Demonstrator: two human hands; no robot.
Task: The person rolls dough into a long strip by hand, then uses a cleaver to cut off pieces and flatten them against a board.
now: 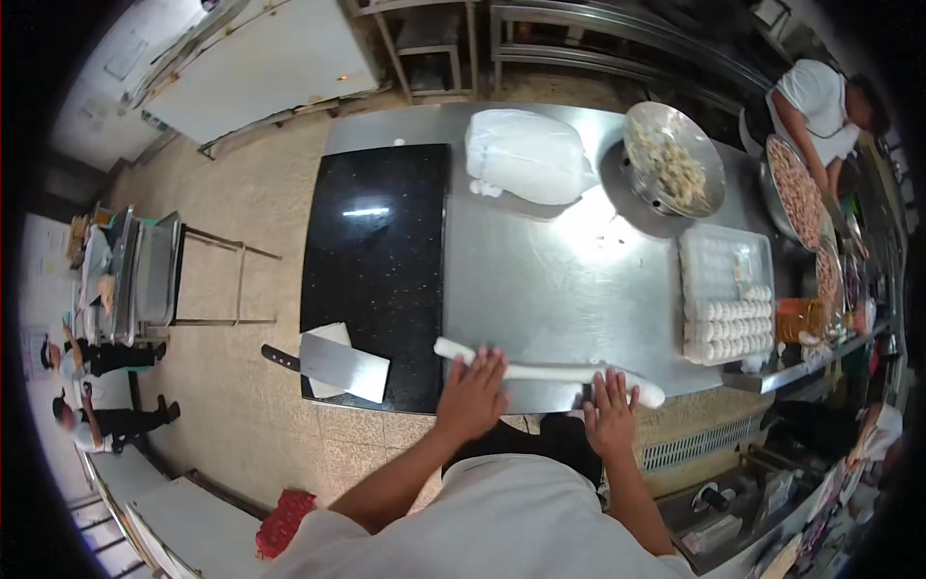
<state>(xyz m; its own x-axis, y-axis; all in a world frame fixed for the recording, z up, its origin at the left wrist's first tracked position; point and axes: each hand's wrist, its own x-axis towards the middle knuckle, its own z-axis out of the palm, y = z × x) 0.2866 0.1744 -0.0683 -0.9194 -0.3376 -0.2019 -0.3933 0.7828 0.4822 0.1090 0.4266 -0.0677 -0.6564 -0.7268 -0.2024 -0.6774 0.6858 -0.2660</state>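
Note:
A long white dough roll [550, 372] lies along the front edge of the steel table, its left end reaching onto the black slab. My left hand [473, 394] rests flat on the roll's left part, fingers spread. Flat on its right part, near the thicker end, is my right hand [611, 413], also with fingers apart. To the left, a cleaver [345, 367] lies over a white cloth or piece [331, 334] at the slab's front corner. A large white covered mass [529, 154] sits at the table's back.
At the back right stands a metal bowl [675, 159] of pale filling. A clear tray [728, 294] holds several white dumplings. Beside a large bowl of pinkish pieces [797, 193], a person in white [815, 101] works. Two people stand far left near a rack [154, 270].

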